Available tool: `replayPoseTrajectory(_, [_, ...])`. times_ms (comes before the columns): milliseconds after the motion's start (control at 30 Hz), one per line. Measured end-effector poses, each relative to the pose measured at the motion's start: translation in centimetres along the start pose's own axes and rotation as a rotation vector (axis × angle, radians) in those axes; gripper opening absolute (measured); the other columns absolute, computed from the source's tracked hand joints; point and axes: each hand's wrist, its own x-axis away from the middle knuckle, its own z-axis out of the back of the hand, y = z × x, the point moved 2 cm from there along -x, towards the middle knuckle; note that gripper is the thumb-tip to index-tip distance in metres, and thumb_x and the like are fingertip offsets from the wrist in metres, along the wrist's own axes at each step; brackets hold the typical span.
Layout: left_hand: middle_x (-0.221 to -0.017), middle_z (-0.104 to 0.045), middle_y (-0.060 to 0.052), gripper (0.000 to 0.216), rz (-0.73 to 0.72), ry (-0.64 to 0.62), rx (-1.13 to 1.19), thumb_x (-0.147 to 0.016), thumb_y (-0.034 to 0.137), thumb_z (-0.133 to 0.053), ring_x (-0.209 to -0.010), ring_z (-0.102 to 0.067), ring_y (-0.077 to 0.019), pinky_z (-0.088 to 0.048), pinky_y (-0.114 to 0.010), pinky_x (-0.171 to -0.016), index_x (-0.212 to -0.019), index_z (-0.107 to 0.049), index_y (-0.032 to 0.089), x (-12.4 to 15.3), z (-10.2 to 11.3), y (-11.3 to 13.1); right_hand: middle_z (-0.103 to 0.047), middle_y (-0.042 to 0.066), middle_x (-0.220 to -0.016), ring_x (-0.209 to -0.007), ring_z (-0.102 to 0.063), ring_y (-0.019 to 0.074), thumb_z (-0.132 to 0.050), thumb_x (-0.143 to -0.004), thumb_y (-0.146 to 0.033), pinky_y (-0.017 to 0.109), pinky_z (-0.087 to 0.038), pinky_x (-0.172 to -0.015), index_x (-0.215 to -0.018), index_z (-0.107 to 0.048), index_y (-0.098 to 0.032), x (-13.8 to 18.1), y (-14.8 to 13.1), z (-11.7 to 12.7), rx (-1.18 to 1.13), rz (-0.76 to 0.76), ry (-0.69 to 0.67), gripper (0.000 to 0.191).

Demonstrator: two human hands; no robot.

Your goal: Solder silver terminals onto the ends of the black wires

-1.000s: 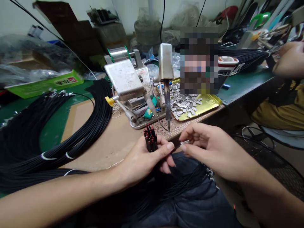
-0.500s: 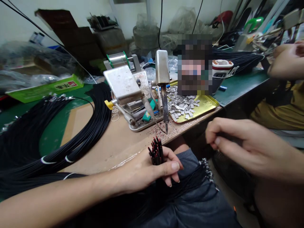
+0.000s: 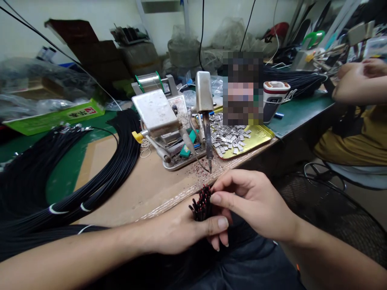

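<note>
My left hand is wrapped round a bundle of thin black cables, whose cut ends with red wire tips point up out of the fist. My right hand reaches in from the right, its thumb and forefinger pinched on one cable end at the bundle's edge. Just beyond the bundle, a soldering iron in a holder points its tip down over the table edge. A metal solder feeder with a wire nozzle stands beside it, carrying a solder spool.
A gold tray holds many small metal USB connectors. Looped black cable bundles lie at left near a green box. A dark-and-white device stands behind the tray. At far right are a co-worker's hands.
My right hand has moved left from beyond the table edge to the cable bundle and now pinches a cable end. My left hand keeps its hold; the view has shifted slightly.
</note>
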Motion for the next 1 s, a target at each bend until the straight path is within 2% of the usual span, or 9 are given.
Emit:
replayPoseTrajectory(100, [-0.081, -0.069, -0.009, 0.037, -0.021, 0.06, 0.09, -0.096, 0.043, -0.048, -0.075, -0.065, -0.0186, -0.053, -0.033, -0.076, -0.088, -0.067, 0.012, -0.2, 0.1, -0.2, -0.062, -0.002, -0.064, -0.047, -0.059, 0.0112, -0.066, -0.088, -0.031, 0.024, -0.049, -0.047, -0.083, -0.063, -0.017, -0.2, -0.1, 0.5, -0.019, -0.031, 0.017, 0.015])
replayPoseTrajectory(200, [-0.085, -0.072, -0.01, 0.036, -0.05, 0.213, 0.19, -0.093, 0.046, -0.054, -0.081, -0.068, -0.021, -0.054, -0.035, -0.081, -0.091, -0.067, 0.012, -0.3, 0.4, -0.4, -0.06, -0.002, -0.061, -0.052, -0.06, 0.0121, -0.065, -0.088, -0.03, 0.026, -0.05, -0.053, -0.08, -0.062, -0.016, -0.4, -0.2, 1.1, -0.031, -0.06, -0.051, 0.016])
replayPoseTrajectory(300, [-0.081, -0.073, -0.008, 0.032, -0.04, 0.334, 0.145, -0.091, 0.042, -0.058, -0.079, -0.068, -0.0187, -0.053, -0.03, -0.078, -0.087, -0.068, 0.013, -0.1, 0.7, -0.2, -0.061, -0.002, -0.065, -0.055, -0.064, 0.0142, -0.064, -0.088, -0.027, 0.029, -0.052, -0.059, -0.082, -0.063, -0.016, -0.5, -0.2, 1.3, -0.045, -0.059, -0.076, 0.012])
replayPoseTrajectory(400, [-0.073, -0.072, -0.006, 0.031, -0.024, 0.362, 0.051, -0.092, 0.04, -0.058, -0.068, -0.064, -0.0149, -0.049, -0.024, -0.066, -0.08, -0.069, 0.013, 0.0, 0.8, 0.2, -0.064, 0.001, -0.075, -0.063, -0.066, 0.0151, -0.065, -0.086, -0.022, 0.029, -0.052, -0.063, -0.08, -0.067, -0.016, -0.5, -0.4, 1.5, 0.126, 0.019, 0.02, 0.008])
replayPoseTrajectory(500, [-0.068, -0.07, -0.005, 0.032, 0.003, 0.386, 0.016, -0.091, 0.039, -0.059, -0.065, -0.063, -0.0138, -0.049, -0.024, -0.064, -0.075, -0.068, 0.012, 0.0, 0.8, 0.5, -0.066, 0.001, -0.076, -0.068, -0.063, 0.0142, -0.069, -0.079, -0.015, 0.025, -0.048, -0.061, -0.075, -0.071, -0.017, -0.5, -1.0, 1.8, 0.36, 0.102, 0.147, 0.004])
replayPoseTrajectory(633, [-0.068, -0.07, -0.004, 0.03, 0.042, 0.404, 0.093, -0.086, 0.041, -0.065, -0.062, -0.063, -0.014, -0.05, -0.024, -0.062, -0.077, -0.068, 0.012, -0.1, 0.8, 0.3, -0.067, 0.001, -0.07, -0.063, -0.06, 0.0135, -0.074, -0.075, -0.017, 0.024, -0.046, -0.056, -0.073, -0.072, -0.017, -0.5, -1.4, 2.6, 0.438, 0.045, 0.172, 0.003])
replayPoseTrajectory(800, [-0.067, -0.07, -0.004, 0.032, 0.033, 0.45, 0.151, -0.08, 0.044, -0.071, -0.062, -0.063, -0.0148, -0.051, -0.026, -0.063, -0.082, -0.07, 0.013, 0.0, 0.8, 0.0, -0.07, 0.001, -0.069, -0.064, -0.063, 0.0148, -0.078, -0.073, -0.021, 0.025, -0.048, -0.059, -0.071, -0.071, -0.017, -0.6, -1.1, 3.2, 0.288, -0.016, 0.13, 0.009])
replayPoseTrajectory(900, [-0.068, -0.07, -0.005, 0.03, 0.019, 0.422, 0.134, -0.081, 0.043, -0.07, -0.063, -0.063, -0.0155, -0.051, -0.027, -0.064, -0.08, -0.071, 0.013, 0.0, 0.8, -0.1, -0.07, 0.001, -0.069, -0.063, -0.065, 0.0149, -0.08, -0.073, -0.024, 0.026, -0.051, -0.06, -0.07, -0.069, -0.016, -0.6, -0.3, 2.4, 0.087, 0.026, 0.067, 0.013])
replayPoseTrajectory(1000, [-0.067, -0.07, -0.005, 0.03, 0.012, 0.396, 0.129, -0.081, 0.042, -0.07, -0.062, -0.063, -0.0154, -0.05, -0.027, -0.063, -0.074, -0.07, 0.013, 0.0, 0.8, -0.4, -0.068, 0.0, -0.066, -0.058, -0.067, 0.0172, -0.078, -0.076, -0.027, 0.031, -0.054, -0.059, -0.073, -0.065, -0.018, -0.6, 0.6, 1.1, -0.167, 0.004, -0.031, 0.017])
